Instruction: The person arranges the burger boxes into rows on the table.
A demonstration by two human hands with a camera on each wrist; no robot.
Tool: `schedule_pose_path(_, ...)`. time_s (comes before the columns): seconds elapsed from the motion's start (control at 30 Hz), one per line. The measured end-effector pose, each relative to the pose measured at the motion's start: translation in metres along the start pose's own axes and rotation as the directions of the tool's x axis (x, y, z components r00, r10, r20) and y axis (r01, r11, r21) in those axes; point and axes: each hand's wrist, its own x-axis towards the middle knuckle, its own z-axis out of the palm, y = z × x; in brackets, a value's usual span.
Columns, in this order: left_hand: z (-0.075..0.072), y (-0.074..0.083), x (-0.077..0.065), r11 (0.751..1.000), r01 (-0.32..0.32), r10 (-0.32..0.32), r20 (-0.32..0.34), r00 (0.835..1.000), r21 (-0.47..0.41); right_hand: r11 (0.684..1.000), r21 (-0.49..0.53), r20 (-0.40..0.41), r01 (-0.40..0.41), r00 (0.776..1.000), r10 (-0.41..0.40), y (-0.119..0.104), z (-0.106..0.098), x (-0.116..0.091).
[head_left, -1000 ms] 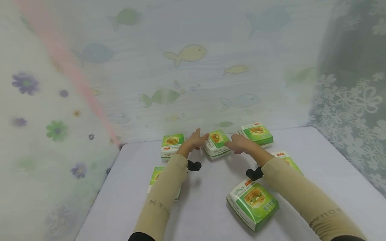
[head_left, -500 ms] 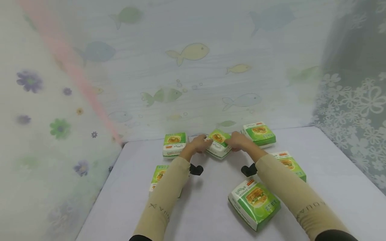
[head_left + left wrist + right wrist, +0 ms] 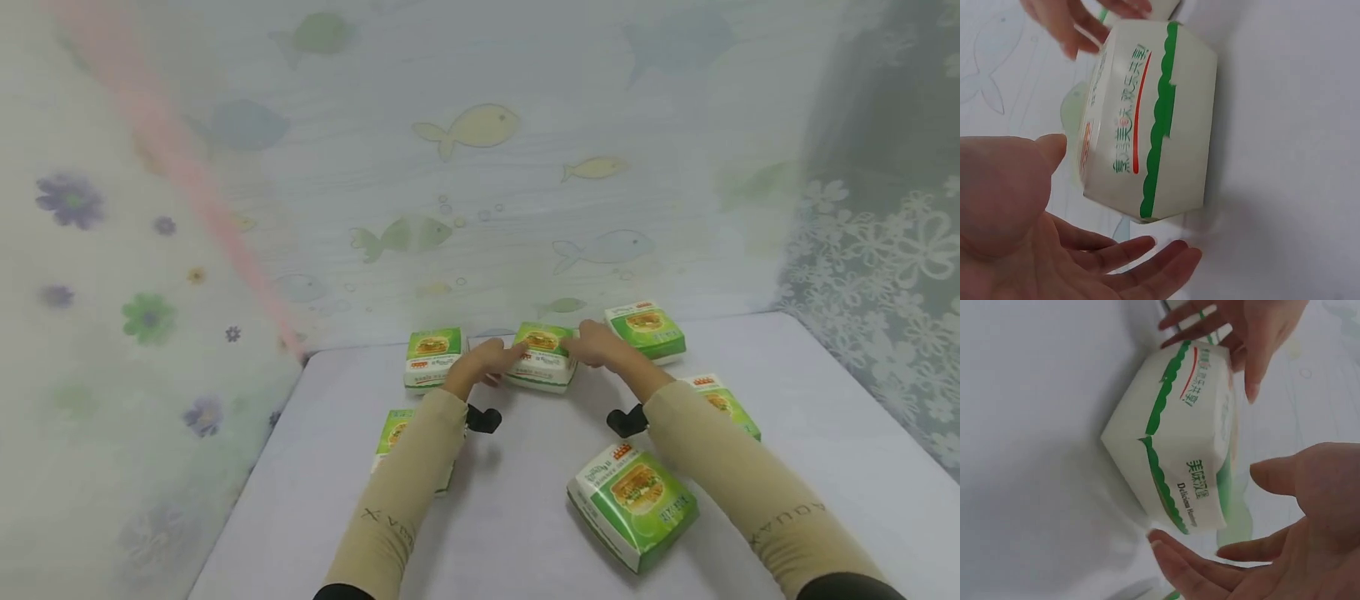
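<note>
A green and white hamburger box [image 3: 543, 367] with a burger picture on its lid sits at the back of the table, its front side facing me. My left hand [image 3: 487, 360] is at its left side with the fingers extended; in the left wrist view a small gap shows between those fingers [image 3: 1147, 269] and the box. On the opposite side is my right hand [image 3: 598, 346], its thumb and fingers spread. The right wrist view has its fingertips [image 3: 1166, 547] right at the box's lower corner. Neither hand grips the box.
Matching hamburger boxes stand around: one at back left [image 3: 432, 358], one at back right [image 3: 647, 332], one under the left forearm [image 3: 393, 433], one partly behind the right sleeve [image 3: 723, 407], and one at front [image 3: 636, 504]. A fish-patterned curtain [image 3: 480, 208] hangs behind the white table [image 3: 517, 517].
Between my hands, the middle hamburger box has turned from a slanted position to face me squarely. Both hands closed in on it, then eased apart. The other boxes stayed put.
</note>
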Motion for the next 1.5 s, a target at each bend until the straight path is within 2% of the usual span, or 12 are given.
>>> schedule_pose_path(0.23, -0.01, -0.007, 0.009, 0.993, 0.001, 0.001, 0.016, 1.0, -0.118, 0.999, -0.014, 0.087, 0.041, 0.995, -0.039, -0.005, 0.004, -0.01)
schedule_pose_path(0.33, -0.009, -0.009, 0.013, 0.99, -0.012, 0.016, 0.029, 0.999, -0.138, 0.999, -0.005, 0.101, 0.042, 0.994, -0.041, -0.006, 0.007, -0.01)
schedule_pose_path(0.43, -0.004, -0.01, 0.014, 0.989, -0.024, 0.031, 0.045, 0.999, -0.149, 0.998, 0.049, 0.11, 0.029, 0.993, -0.035, -0.003, 0.009, -0.01)
schedule_pose_path(0.77, 0.01, -0.005, 0.002, 0.984, 0.0, 0.008, 0.043, 0.999, -0.181, 0.99, 0.122, 0.103, 0.071, 0.991, -0.083, 0.012, 0.008, 0.001)
schedule_pose_path(1.0, 0.009, -0.008, -0.001, 0.974, 0.013, -0.008, 0.022, 1.0, -0.226, 0.989, 0.115, 0.147, 0.093, 0.983, -0.11, 0.011, 0.01, -0.001)
schedule_pose_path(1.23, 0.008, -0.008, -0.005, 0.969, 0.01, -0.002, 0.033, 0.999, -0.248, 0.991, 0.036, 0.152, 0.13, 0.979, -0.134, 0.011, 0.016, 0.002)
schedule_pose_path(1.5, 0.01, -0.009, -0.002, 0.97, 0.019, -0.014, 0.025, 1.0, -0.242, 0.99, -0.083, 0.104, 0.11, 0.989, -0.101, 0.008, 0.023, 0.013)
